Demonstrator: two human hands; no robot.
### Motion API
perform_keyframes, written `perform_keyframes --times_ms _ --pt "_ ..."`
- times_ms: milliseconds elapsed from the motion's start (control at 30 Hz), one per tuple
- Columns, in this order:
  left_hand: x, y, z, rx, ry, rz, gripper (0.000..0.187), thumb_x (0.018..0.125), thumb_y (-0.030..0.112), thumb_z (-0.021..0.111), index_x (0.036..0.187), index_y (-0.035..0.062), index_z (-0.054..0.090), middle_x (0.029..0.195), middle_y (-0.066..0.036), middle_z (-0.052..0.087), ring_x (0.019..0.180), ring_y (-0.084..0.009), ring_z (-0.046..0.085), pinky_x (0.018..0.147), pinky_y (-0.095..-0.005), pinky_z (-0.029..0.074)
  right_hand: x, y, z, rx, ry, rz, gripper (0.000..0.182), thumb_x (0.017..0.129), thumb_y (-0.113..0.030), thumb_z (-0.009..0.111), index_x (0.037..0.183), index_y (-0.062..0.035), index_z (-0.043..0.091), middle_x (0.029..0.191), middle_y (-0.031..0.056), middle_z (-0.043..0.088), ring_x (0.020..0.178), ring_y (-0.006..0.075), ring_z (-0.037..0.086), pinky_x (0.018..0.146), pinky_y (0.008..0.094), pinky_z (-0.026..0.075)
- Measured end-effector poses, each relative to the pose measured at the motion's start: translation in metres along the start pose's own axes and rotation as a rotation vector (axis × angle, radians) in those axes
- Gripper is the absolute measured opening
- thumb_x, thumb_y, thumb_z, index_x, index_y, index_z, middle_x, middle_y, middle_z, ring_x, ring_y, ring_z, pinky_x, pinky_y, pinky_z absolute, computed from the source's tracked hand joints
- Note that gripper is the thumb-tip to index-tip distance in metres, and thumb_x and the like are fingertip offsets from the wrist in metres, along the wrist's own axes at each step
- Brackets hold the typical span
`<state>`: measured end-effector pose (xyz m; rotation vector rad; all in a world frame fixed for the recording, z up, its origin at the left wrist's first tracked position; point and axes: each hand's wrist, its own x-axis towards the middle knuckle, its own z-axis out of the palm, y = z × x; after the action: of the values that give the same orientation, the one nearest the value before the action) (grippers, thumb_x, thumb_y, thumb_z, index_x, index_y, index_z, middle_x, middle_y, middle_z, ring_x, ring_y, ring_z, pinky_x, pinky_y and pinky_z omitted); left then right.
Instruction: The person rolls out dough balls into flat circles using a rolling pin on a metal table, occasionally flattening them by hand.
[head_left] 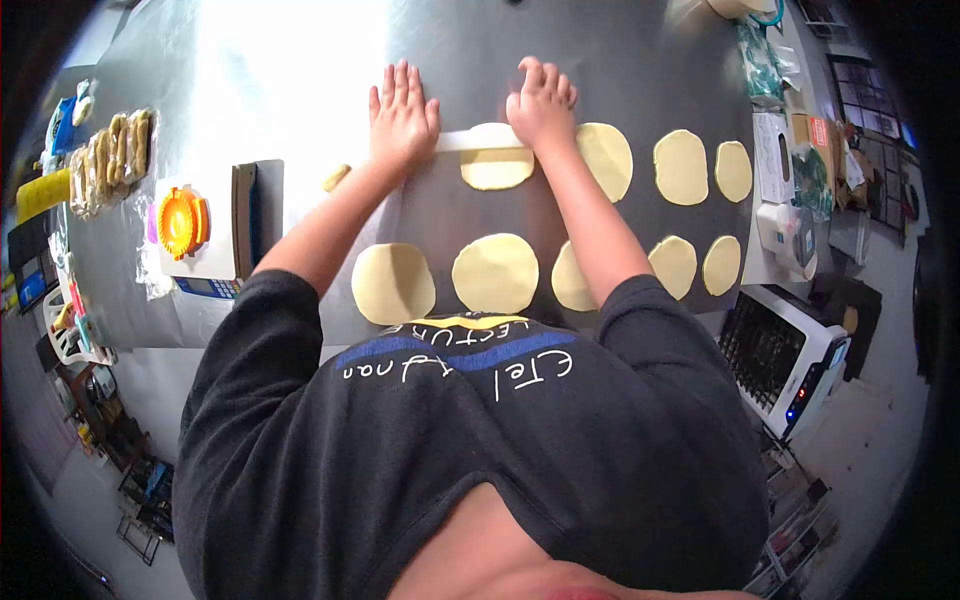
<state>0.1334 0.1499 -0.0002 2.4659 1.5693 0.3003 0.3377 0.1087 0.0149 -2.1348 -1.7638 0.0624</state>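
A white rolling pin lies across a flattened disc of dough on the metal table. My left hand rests flat over the pin's left end, fingers stretched forward. At the other end, my right hand presses with its palm, its fingers apart and loosely bent. Part of the pin is hidden beneath both hands. Just right of my right wrist lies another dough round. Nearer my body, a row of rounds includes one dough disc and a second disc.
A small dough lump sits left of my left forearm. Further left are an orange dumpling mould, a digital scale and bagged rolls. More dough rounds lie right. An air cooler stands beyond the table edge.
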Motion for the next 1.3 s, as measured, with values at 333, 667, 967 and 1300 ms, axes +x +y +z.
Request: perform_keyframes --times_ms 333,667,967,1300 --pt "-0.078 0.025 -0.020 0.068 -0.100 0.180 0.053 0.096 0.032 0.031 0.142 0.0048 0.034 0.149 -0.014 0.029 0.141 -0.0299 0.020 0.113 -0.0538 0.011 -0.089 -0.003 -0.012 0.010 0.010 -0.081 0.061 0.079 -0.017 0.050 0.137 -0.0066 0.036 0.140 0.0148 0.041 0.132 0.0312 0.036 0.110 0.0490 0.023" --pt "-0.087 -0.005 -0.033 -0.278 -0.039 0.505 0.049 0.075 -0.001 0.057 0.122 0.0110 0.054 0.119 -0.012 0.056 0.113 -0.0342 0.048 0.105 -0.0484 0.031 -0.151 -0.013 -0.054 0.118 -0.004 -0.086 0.048 0.068 0.005 0.052 0.115 -0.0075 0.048 0.106 0.0127 0.050 0.098 0.0339 0.050 0.088 0.0428 0.042" --pt "0.020 0.012 -0.006 -0.006 -0.083 0.708 0.047 0.094 0.034 0.038 0.132 0.0070 0.047 0.146 -0.014 0.034 0.142 -0.0332 0.013 0.115 -0.0483 0.014 -0.147 -0.052 -0.017 0.081 -0.184 0.326 0.045 0.066 -0.019 0.064 0.101 -0.0007 0.042 0.109 0.0173 0.047 0.104 0.0356 0.044 0.090 0.0490 0.035" --pt "0.057 0.096 0.010 0.325 -0.110 0.729 0.056 0.098 0.042 0.023 0.142 0.0091 0.037 0.153 -0.003 0.025 0.144 -0.0213 0.010 0.116 -0.0485 0.004 -0.146 -0.021 -0.024 0.061 -0.194 0.519 0.061 0.065 -0.026 0.075 0.109 -0.0068 0.038 0.112 0.0142 0.045 0.110 0.0350 0.043 0.095 0.0472 0.035"
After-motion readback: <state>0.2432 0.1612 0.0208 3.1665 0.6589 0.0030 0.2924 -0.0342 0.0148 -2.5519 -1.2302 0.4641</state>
